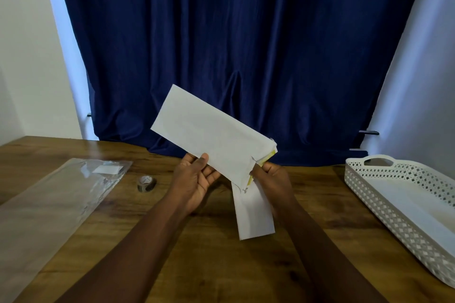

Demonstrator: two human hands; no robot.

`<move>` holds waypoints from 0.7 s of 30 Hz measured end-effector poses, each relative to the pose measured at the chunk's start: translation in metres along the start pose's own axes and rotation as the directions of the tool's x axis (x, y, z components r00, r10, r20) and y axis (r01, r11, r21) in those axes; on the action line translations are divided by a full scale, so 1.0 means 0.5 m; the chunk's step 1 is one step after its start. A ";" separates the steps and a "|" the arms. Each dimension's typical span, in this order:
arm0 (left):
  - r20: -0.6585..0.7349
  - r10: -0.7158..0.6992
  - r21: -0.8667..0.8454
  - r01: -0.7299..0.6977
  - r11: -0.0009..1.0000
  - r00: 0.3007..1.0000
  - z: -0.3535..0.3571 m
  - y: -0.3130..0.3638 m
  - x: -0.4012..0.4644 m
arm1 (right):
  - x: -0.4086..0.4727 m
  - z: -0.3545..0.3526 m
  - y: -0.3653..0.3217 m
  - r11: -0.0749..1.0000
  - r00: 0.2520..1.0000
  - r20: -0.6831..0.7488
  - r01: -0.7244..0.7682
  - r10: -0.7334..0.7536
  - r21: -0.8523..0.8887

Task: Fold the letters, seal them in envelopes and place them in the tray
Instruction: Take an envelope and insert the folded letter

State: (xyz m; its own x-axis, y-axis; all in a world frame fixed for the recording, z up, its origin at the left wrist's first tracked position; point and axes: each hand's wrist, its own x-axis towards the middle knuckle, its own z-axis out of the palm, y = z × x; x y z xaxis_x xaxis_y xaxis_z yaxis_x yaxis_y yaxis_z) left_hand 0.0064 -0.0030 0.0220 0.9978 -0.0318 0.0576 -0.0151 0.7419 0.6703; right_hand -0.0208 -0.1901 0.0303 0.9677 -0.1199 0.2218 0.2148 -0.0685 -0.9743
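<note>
While the left hand (197, 177) pinched the white envelope (211, 135) by its lower edge, its long side slanting up and left, the right hand (269, 177) pinched its open end, a folded letter (254, 214) hung below, and the tray (403, 194) sat far right.

Wooden table (202, 265) with packaging, tape and a tray on it.

The brown, grained tabletop carries a long clear plastic sleeve (53, 206) lying flat along its left side, with a small white label near the sleeve's far end. Just right of that end sits a small roll of tape (146, 183). A white perforated tray (384, 214) with a cut-out handle rests at the right edge, angled toward the near corner, well apart from the sleeve and the tape.
</note>
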 end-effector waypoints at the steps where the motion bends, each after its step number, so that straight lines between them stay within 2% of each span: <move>1: 0.003 -0.007 0.009 0.007 1.000 1.000 0.000 -0.003 -0.001 | 0.001 0.001 0.002 1.000 1.000 -0.014 0.001 -0.001 -0.009; 4: 0.013 -0.030 0.025 0.030 0.999 0.999 0.001 -0.012 -0.003 | 0.004 0.002 0.010 1.000 0.998 -0.062 0.014 -0.016 -0.017; 7: -0.008 -0.054 0.047 0.055 0.997 0.998 0.003 -0.018 -0.005 | 0.006 -0.002 0.016 0.996 0.992 -0.093 0.087 -0.090 -0.029; 11: -0.076 -0.118 0.097 0.125 0.987 0.990 0.003 -0.016 -0.006 | 0.003 0.003 0.025 0.957 0.971 -0.089 0.198 -0.221 -0.212; 13: -0.072 -0.225 0.142 0.233 0.962 0.972 0.005 -0.012 -0.012 | -0.006 0.007 0.027 0.858 0.916 -0.023 0.366 -0.401 -0.361; 15: -0.040 -0.336 0.211 0.337 0.918 0.941 0.007 -0.009 -0.017 | -0.018 0.013 0.025 0.682 0.829 0.110 0.519 -0.548 -0.515; 17: -0.015 -0.391 0.218 0.385 0.897 0.920 0.010 -0.013 -0.019 | -0.030 0.023 0.022 0.499 0.759 0.247 0.599 -0.602 -0.626; 18: -0.022 -0.398 0.191 0.395 0.899 0.917 0.012 -0.015 -0.020 | -0.033 0.027 0.021 0.444 0.733 0.293 0.627 -0.614 -0.640; 21: -0.022 -0.364 0.158 0.363 0.918 0.931 0.013 -0.018 -0.013 | -0.043 0.036 0.021 0.390 0.705 0.348 0.659 -0.618 -0.643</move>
State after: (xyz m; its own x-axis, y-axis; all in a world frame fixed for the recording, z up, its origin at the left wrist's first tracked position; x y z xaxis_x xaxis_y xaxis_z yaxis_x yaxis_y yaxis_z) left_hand -0.0005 -0.0139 0.0205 0.9359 -0.2852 -0.2068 0.3383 0.5639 0.7534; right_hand -0.0372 -0.1702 0.0147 0.5959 0.3021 0.7441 0.6363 -0.7429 -0.2079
